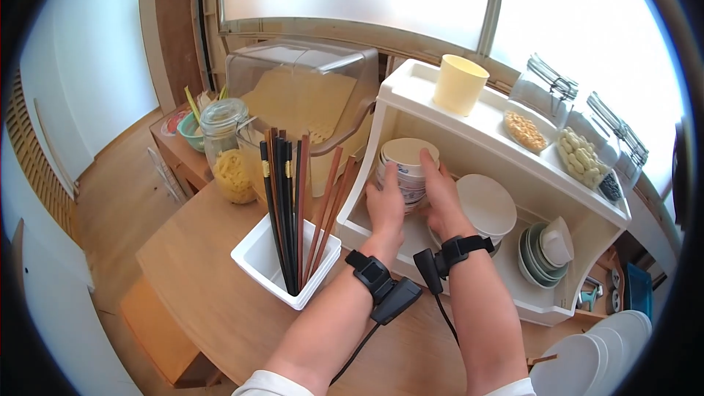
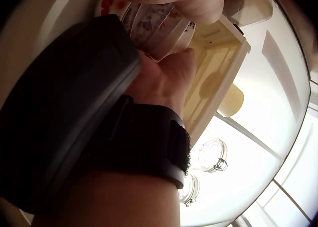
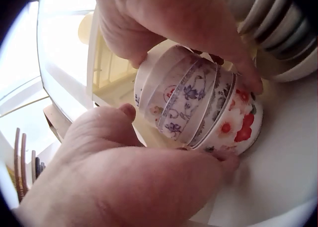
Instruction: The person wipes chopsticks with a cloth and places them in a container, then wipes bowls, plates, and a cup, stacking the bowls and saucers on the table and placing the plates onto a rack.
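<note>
A stack of several bowls (image 1: 411, 152) sits at the left end of the white shelf's lower level. My left hand (image 1: 386, 205) grips the stack from the left and my right hand (image 1: 444, 196) from the right, thumbs toward the top bowls. In the right wrist view the patterned bowls (image 3: 191, 95) show blue and grey floral bands, with red flowers on the bottom one. Fingers of both hands reach round to that lowest bowl. The left wrist view shows part of the bowls (image 2: 154, 28) between the hands, partly covered by the wrist device.
White plates (image 1: 486, 204) are stacked right of the bowls, then green-rimmed bowls and a white cup (image 1: 557, 242). A yellow cup (image 1: 460, 84) and glass jars (image 1: 544, 95) stand on the shelf top. Chopsticks fill a white container (image 1: 257, 258) in front; a clear-lidded box (image 1: 301, 95) stands behind.
</note>
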The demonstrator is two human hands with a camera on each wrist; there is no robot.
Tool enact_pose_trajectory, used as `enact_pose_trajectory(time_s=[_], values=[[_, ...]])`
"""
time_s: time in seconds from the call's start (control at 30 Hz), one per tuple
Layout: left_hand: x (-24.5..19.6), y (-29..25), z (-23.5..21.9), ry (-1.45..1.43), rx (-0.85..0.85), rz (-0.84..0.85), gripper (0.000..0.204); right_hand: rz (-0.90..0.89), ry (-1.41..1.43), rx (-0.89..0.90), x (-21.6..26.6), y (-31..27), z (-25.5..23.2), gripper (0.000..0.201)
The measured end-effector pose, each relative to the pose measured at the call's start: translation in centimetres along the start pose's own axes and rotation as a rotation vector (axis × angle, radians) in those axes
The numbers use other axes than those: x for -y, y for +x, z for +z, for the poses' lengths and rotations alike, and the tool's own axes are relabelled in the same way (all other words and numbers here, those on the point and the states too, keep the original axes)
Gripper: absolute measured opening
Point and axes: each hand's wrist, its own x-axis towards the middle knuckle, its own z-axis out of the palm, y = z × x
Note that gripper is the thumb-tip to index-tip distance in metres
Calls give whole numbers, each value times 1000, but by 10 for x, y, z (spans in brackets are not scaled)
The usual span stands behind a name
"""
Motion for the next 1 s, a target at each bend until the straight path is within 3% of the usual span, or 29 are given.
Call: enact_pose_trajectory(time_s=[0.07, 0.2, 0.27, 0.43, 0.53, 0.77, 1.0], values=[[-2, 0, 3, -7, 16, -27, 76, 119, 116, -21, 5, -6, 5, 75], [5, 2, 9, 149, -33, -27, 73, 117, 196, 36, 1, -3, 5, 75], [11, 6, 10, 164, -39, 2, 72, 1, 149, 54, -9, 5, 4, 72], [15, 6, 8, 142, -32, 70, 67, 13, 121, 37, -12, 0, 6, 70], [13, -1, 6, 88, 17, 72, 84, -63, 81, 37, -16, -7, 6, 69], [-6, -40, 15, 166, 2, 234, 82, -232, 104, 40, 5, -49, 0, 67], [-35, -112, -3, 104, 153, 223, 76, -174, 124, 48, 26, -127, -21, 72]])
